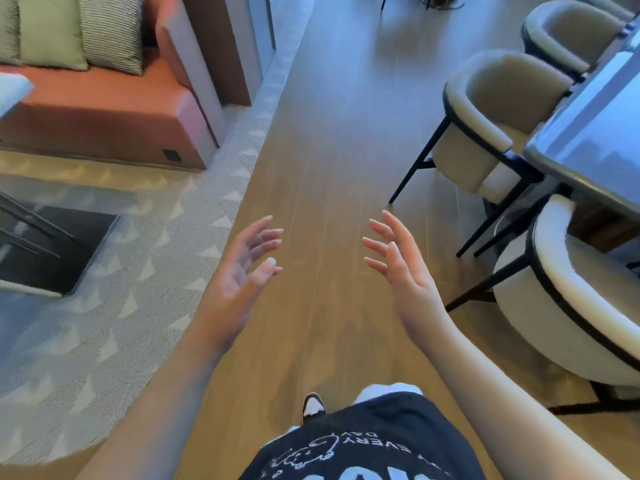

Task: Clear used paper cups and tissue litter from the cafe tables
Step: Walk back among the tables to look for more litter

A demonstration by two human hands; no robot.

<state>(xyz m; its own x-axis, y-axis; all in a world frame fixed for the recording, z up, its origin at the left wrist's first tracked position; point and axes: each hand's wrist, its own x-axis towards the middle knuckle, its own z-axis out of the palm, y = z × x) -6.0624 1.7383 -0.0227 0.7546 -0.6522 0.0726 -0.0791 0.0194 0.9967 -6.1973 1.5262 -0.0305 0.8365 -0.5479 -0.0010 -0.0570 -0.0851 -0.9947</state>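
My left hand [242, 271] and my right hand [401, 268] are held out in front of me over the wooden floor, palms facing each other, fingers spread. Neither holds anything. No paper cup or tissue shows in the head view. A glossy grey table [588, 147] stands at the right; the part of its top that I see reflects light and carries no litter. The corner of another pale table [12, 91] pokes in at the far left edge.
Three cream tub chairs [491, 109] with black legs line the right-hand table. An orange bench sofa [104, 109] with green cushions sits at the upper left. A patterned grey carpet [121, 289] covers the left floor, with a dark table base [52, 247] on it. A wood-floor aisle [329, 133] runs ahead.
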